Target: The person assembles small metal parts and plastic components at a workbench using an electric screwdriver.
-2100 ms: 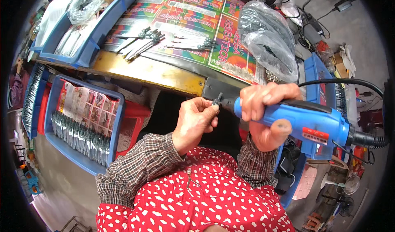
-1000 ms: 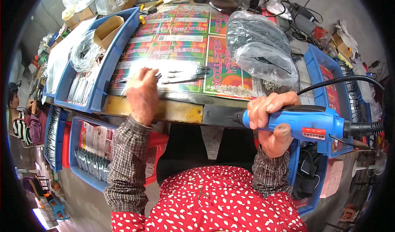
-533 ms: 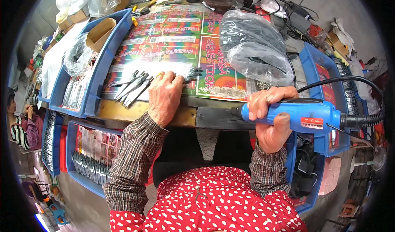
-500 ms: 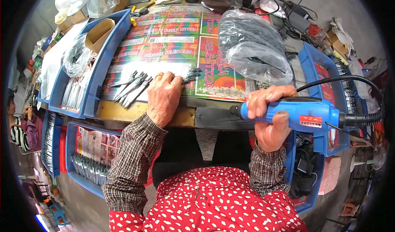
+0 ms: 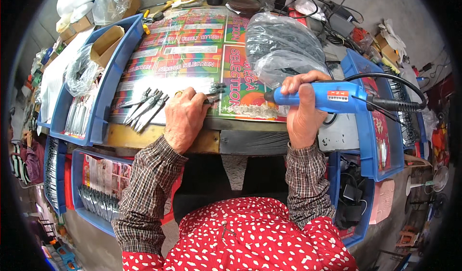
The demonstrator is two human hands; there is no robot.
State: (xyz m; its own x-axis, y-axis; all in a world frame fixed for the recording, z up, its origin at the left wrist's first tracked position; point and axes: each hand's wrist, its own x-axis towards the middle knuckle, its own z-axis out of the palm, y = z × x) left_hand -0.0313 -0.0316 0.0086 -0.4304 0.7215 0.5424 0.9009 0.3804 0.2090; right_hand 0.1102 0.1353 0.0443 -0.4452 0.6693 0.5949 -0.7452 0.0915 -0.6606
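Observation:
My right hand point(image 5: 304, 112) is wrapped around a blue corded electric screwdriver point(image 5: 332, 96), its dark nose pointing left over the table. Closed fingers of my left hand point(image 5: 185, 117) pinch a slim dark-tipped piece at the table's front; most of it is hidden by the hand. A fanned pile of slim silver pieces with dark ends point(image 5: 147, 108) lies just left of that hand. More such dark ends point(image 5: 217, 87) stick out beyond my fingertips, where glare washes out the detail.
A colourful printed sheet point(image 5: 192, 35) covers the tabletop, with pale shavings point(image 5: 252, 110) near its front edge. Behind the screwdriver lies a clear plastic bag of dark pieces point(image 5: 284, 42). Blue trays point(image 5: 103, 98) flank the table. The tool's black cable point(image 5: 404, 76) loops right.
The screwdriver has swung so its nose sits farther left and higher over the sheet. My left hand has shifted slightly, and a dark tip now shows at its fingers. The whole view has shifted slightly.

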